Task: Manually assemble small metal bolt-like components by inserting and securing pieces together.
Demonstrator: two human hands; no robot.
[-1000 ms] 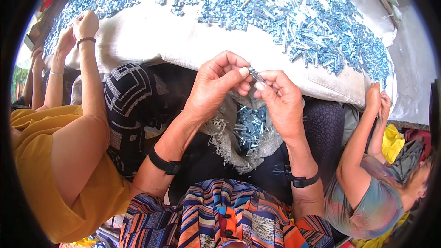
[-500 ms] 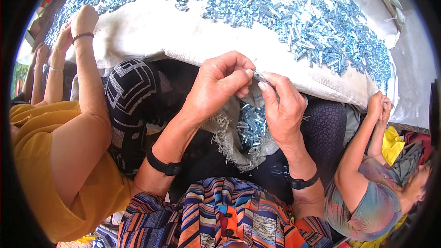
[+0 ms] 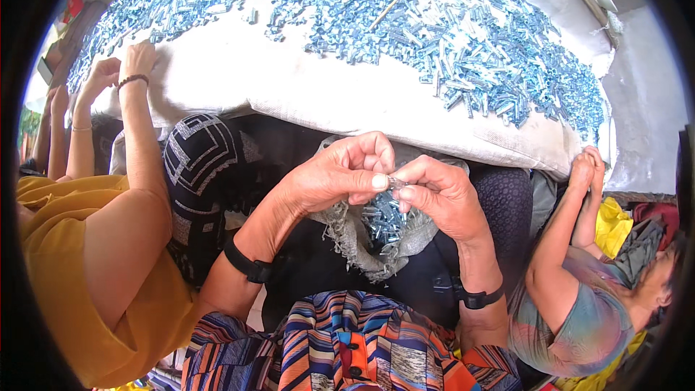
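Note:
My left hand (image 3: 334, 175) and my right hand (image 3: 447, 199) meet over my lap, thumbs and forefingers pinched on a small shiny metal piece (image 3: 395, 183). Fingertips cover most of it, so its exact kind does not show. Just below them, a frayed grey woven sack (image 3: 339, 240) lies rolled open on my lap. Inside it are many silvery-blue metal tubes (image 3: 384, 223), partly hidden by my hands. Ahead, a wide heap of similar short metal tubes and rings (image 3: 463, 72) covers the work surface.
White woven sheeting (image 3: 304, 90) drapes over the near edge of the work surface. A thin stick (image 3: 386, 13) lies on the heap. Close at my left sits a person in a yellow top (image 3: 108, 261); another person (image 3: 572, 311) works at my right, hands at the table edge.
Both my hands have come down and nearer to me, over the sack, still pinching a small metal piece. The left neighbour's hands have lowered slightly.

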